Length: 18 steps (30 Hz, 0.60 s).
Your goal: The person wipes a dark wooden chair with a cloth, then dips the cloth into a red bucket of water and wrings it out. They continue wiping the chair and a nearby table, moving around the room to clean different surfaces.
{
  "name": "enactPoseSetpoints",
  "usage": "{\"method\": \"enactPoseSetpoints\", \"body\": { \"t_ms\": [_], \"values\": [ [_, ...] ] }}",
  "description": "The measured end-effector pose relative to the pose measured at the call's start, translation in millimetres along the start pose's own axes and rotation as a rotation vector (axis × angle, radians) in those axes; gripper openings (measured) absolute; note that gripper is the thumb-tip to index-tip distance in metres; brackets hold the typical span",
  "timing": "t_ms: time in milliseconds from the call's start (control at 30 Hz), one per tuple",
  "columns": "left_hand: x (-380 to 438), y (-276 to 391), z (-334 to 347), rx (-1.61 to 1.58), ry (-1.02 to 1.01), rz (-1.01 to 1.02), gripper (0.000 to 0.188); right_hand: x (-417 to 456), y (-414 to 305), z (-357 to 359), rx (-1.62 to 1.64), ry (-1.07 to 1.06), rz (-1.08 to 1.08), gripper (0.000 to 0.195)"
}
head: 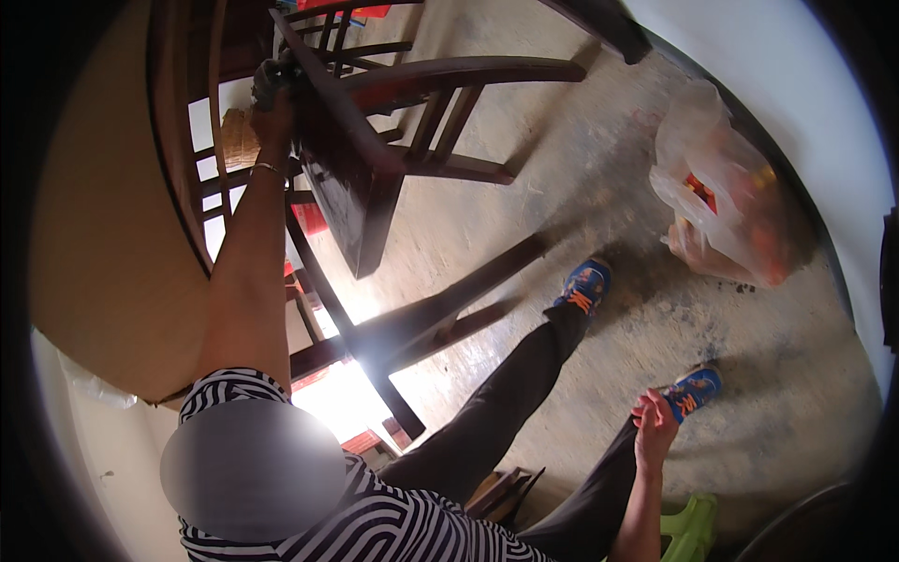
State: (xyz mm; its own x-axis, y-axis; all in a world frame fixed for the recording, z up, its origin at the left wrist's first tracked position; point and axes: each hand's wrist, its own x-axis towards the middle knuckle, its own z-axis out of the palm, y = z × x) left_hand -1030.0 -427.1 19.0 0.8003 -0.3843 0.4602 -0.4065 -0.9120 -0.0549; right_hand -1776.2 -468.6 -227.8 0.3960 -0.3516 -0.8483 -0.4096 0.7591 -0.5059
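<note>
At the upper left my left arm is stretched out, and my left hand [272,105] grips a dark grey cloth [265,83] against a dark wooden chair [351,204]. That chair is tilted, with its legs pointing right; its frame partly hides my fingers. My right hand [657,425] is at the lower right, in front of my right trouser leg, close to a blue shoe [694,393]. Its fingers are curled in, and I see nothing in them. A second dark wooden frame [449,302], apparently of another chair, lies below the tilted one.
A tan board-like surface [105,211] with a curved edge fills the left. On the concrete floor [632,337] a plastic bag [730,190] with red items rests beside the white wall [808,84]. Behind my right forearm is a green plastic stool [692,523]. A woven basket [239,137] shows past my left wrist.
</note>
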Motion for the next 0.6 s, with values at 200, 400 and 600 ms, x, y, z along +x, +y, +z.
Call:
{"method": "enactPoseSetpoints", "body": {
  "t_ms": [200, 400, 600],
  "values": [
    [31, -2, 9, 0.241, -0.051, -0.007, 0.059, 14, 29, -5, -0.069, 0.058, 0.072, 0.032],
    [56, -23, 32, 0.082, 0.068, -0.021, 0.058, 21, 44, 6, -0.104, 0.032, 0.064, 0.033],
    [55, -10, 50, -0.184, -0.031, -0.079, 0.053, 21, 43, 12, -0.129, 0.003, 0.015, 0.032]
  ]
}}
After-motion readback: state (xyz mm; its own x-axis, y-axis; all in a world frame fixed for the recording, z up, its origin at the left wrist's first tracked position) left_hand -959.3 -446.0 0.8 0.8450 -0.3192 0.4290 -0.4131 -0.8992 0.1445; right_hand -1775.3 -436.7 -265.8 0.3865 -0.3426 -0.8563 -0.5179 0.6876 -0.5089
